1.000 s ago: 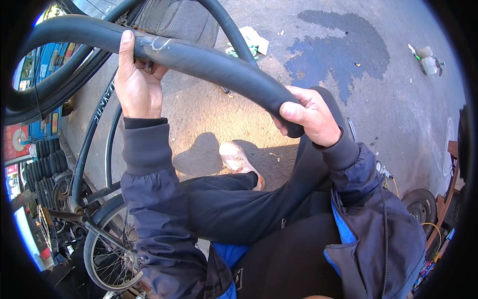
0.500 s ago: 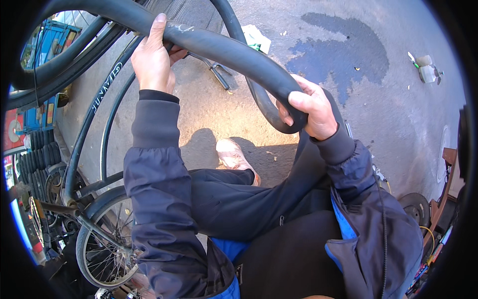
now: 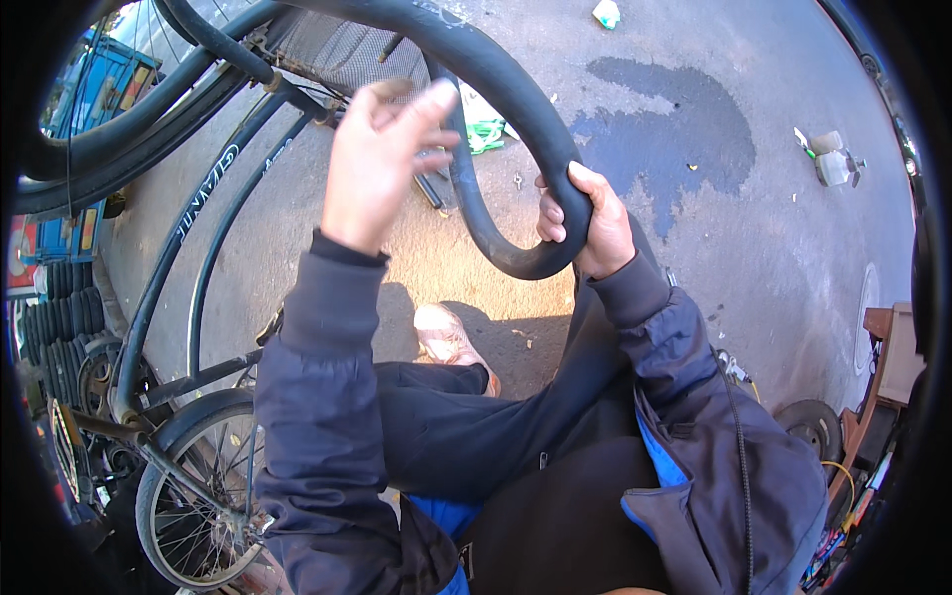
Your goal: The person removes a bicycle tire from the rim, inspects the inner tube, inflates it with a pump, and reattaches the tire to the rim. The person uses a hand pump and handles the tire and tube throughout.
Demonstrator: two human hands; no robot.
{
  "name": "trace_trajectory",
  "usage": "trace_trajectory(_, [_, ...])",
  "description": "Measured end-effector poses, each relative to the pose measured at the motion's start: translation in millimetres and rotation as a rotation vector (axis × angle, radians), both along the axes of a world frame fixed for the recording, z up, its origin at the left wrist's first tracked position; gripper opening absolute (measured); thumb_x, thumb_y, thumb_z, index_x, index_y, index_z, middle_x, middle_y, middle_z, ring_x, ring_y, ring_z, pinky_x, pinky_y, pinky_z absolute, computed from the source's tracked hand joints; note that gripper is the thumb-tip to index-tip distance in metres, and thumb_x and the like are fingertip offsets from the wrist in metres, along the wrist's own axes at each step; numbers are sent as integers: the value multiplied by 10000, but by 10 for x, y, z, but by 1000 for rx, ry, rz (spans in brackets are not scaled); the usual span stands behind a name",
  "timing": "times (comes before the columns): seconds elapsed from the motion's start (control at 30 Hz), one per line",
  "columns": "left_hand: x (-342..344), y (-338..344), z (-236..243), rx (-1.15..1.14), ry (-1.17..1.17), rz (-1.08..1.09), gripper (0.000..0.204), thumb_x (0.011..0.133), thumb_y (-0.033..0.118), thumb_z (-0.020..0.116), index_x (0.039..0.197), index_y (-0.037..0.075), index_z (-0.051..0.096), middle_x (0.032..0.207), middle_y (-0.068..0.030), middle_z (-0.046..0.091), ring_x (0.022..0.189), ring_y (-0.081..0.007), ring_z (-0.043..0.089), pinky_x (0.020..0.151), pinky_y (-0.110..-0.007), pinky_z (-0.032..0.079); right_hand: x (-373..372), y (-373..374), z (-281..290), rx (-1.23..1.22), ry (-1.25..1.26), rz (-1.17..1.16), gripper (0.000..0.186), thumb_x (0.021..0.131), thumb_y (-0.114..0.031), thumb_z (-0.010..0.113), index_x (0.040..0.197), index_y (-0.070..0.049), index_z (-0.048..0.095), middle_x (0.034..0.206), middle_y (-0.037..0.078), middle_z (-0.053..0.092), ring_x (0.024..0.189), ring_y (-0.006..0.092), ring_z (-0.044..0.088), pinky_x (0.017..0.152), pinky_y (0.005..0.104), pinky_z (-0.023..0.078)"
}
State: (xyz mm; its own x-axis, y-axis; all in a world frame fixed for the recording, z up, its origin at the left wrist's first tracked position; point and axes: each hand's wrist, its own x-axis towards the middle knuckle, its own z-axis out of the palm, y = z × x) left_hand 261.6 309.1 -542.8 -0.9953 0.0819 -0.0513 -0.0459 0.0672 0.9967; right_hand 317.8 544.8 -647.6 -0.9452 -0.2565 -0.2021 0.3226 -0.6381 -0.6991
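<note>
My right hand (image 3: 590, 220) is closed around a thick black inflated inner tube (image 3: 511, 89), which loops down beneath it and runs up past the top edge. My left hand (image 3: 382, 164), blurred, is off the tube with its fingers loosely apart, raised left of the loop and in front of a grey mesh basket (image 3: 327, 50). A dark bicycle frame (image 3: 149, 297) stands at the left, with a wheel and tyre crossing the upper left. A pale scar or mark shows on the tube near the top.
A lower bicycle wheel (image 3: 203, 496), stacked tyres (image 3: 64, 327) and a blue crate-like object (image 3: 114, 74) fill the left side. My pink shoe (image 3: 446, 347) rests on the pavement. A dark wet patch (image 3: 674, 129), small litter, and at right a brown wooden item (image 3: 878, 357) also show.
My left hand has let go of the tube and moved right and down from where it gripped. My right hand has shifted slightly left, and the tube's loop hangs more upright.
</note>
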Motion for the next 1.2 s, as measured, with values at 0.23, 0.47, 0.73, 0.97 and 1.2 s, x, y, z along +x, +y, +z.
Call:
trace_trajectory(0.23, [947, 0, 280, -278, 129, -310, 390, 853, 198, 825, 1137, -6, 651, 1020, -129, 671, 904, -244, 700, 787, -352, 555, -205, -167, 97, -81, -82, -6, 420, 1047, -381, 497, 1115, 23, 590, 716, 47, 549, 575, 156, 517, 623, 334, 468])
trace_trajectory(0.47, [1096, -354, 172, -629, 283, -217, 329, 828, 223, 824, 1049, 19, 691, 1007, -145, 681, 872, -346, 698, 747, -396, 558, -444, -732, 239, -52, -41, -14, 421, 1063, -411, 452, 1135, -10, 555, 718, 10, 500, 585, 128, 477, 633, 316, 439])
trace_trajectory(0.73, [626, -749, -560, -693, 196, -100, 221, 870, 238, 784, 863, 35, 698, 823, -120, 664, 730, -314, 686, 661, -405, 537, -888, -805, 969, -159, -87, -85, 428, 1049, -398, 501, 1153, 15, 547, 796, 44, 524, 682, 178, 526, 699, 359, 483])
trace_trajectory(0.97, [1327, -604, -854, -390, -340, 15, 248, 897, 281, 739, 943, 38, 732, 827, -183, 720, 759, -323, 714, 740, -408, 556, -716, -593, 2263, -38, -233, -214, 398, 1056, -384, 495, 1136, 3, 546, 791, 45, 531, 665, 169, 524, 687, 358, 493])
trace_trajectory(1.2, [2637, -416, 702, -89, -763, 10, 218, 969, 210, 703, 976, -8, 711, 807, -82, 734, 718, -135, 695, 698, -307, 555, -109, -261, 3956, 87, -316, -255, 365, 1069, -369, 490, 1095, -14, 574, 739, 44, 543, 621, 169, 533, 636, 341, 478])
